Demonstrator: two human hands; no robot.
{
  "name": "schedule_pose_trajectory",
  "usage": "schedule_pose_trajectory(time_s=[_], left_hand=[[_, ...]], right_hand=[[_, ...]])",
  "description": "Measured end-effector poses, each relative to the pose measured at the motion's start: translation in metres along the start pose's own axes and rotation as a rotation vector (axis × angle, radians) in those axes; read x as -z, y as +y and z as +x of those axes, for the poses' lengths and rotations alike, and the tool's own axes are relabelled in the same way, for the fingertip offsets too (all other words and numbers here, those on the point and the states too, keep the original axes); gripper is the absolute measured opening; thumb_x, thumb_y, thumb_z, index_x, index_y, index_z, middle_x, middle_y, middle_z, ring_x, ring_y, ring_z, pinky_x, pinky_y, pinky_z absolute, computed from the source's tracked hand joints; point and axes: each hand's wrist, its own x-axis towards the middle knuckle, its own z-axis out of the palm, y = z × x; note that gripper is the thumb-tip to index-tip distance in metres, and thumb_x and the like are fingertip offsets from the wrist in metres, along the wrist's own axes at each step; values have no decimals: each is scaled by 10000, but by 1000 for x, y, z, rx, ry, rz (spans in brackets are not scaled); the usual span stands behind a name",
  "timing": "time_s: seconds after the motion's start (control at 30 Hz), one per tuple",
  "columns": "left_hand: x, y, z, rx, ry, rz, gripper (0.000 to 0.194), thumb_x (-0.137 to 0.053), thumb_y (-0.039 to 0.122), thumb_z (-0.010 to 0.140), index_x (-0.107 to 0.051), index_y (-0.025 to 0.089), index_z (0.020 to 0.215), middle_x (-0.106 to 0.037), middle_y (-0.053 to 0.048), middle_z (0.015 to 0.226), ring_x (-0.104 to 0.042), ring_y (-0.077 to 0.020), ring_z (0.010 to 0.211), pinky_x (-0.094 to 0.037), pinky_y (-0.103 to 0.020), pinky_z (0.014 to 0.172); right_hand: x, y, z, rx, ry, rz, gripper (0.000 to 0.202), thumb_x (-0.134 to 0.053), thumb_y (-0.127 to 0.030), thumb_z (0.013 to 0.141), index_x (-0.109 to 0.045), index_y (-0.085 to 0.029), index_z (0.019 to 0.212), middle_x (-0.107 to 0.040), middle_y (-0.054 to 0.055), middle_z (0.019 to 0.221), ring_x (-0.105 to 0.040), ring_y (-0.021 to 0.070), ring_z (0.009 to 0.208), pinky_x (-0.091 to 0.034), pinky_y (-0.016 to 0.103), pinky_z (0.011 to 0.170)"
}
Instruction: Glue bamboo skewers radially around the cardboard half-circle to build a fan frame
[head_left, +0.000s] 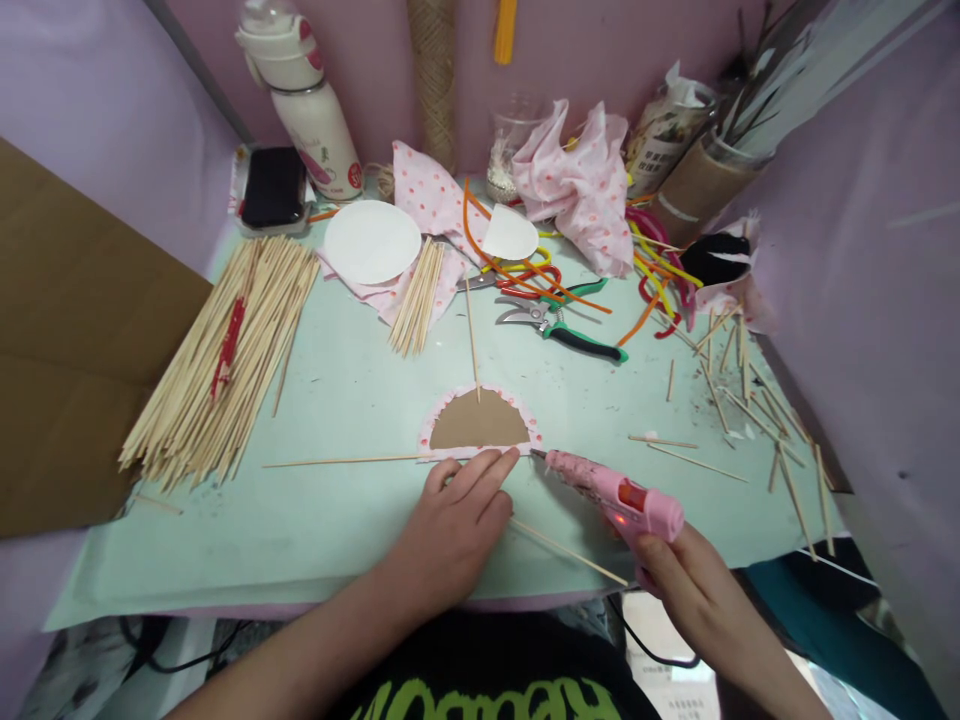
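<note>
A half-round cardboard piece (480, 422) with a pink dotted fabric border lies flat at the middle of the table. My left hand (461, 515) rests on its straight lower edge, fingers stretched out and pressing down. One thin stick (345, 461) runs left from that edge, another stick (472, 330) points up from the curved top. A third stick (570, 552) pokes out from beneath my left hand toward the lower right. My right hand (675, 580) is closed around a pink hot glue gun (615, 495), whose tip is at the piece's right corner.
A big pile of sticks (232, 360) lies left beside a cardboard sheet (75, 350). Green-handled pruning shears (559, 325), a white disc (373, 242), dotted fabric (577, 180) and pipe cleaners (660, 265) lie behind. Cut sticks (757, 400) are scattered right. A bottle (315, 120) stands back left.
</note>
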Motion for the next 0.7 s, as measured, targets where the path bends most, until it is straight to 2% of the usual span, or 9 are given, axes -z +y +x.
schedule_pose_trajectory(time_s=[0.1,0.3,0.47,0.7], left_hand=[[0,0,0,2,3,1,205,-406,92,934,-571,183,853,-490,-93,1486,-394,-226,1352,-338,-380,931],[0,0,0,2,8,-2,211,-408,91,929,-582,182,852,-493,-96,1482,-404,-231,1342,-344,-383,924],[2,0,1,0,-2,1,227,-383,89,931,-573,185,852,-490,-91,1486,-394,-223,1347,-336,-382,926],[1,0,1,1,-2,5,206,-409,77,906,-576,184,846,-492,-87,1484,-401,-226,1340,-343,-382,921]], right_hand=[[0,0,0,20,-21,-7,524,-401,-573,930,-716,-198,1116,-715,75,780,-647,246,688,-581,357,737],[0,-1,0,5,-36,11,543,-404,-581,927,-697,-192,1169,-725,82,833,-670,270,787,-573,377,807],[0,2,-2,-9,-43,3,544,-396,-580,935,-687,-203,1198,-736,81,864,-631,223,632,-581,348,737],[1,6,-5,-38,-40,21,521,-412,-575,930,-702,-202,1150,-727,70,790,-632,218,611,-580,315,647]])
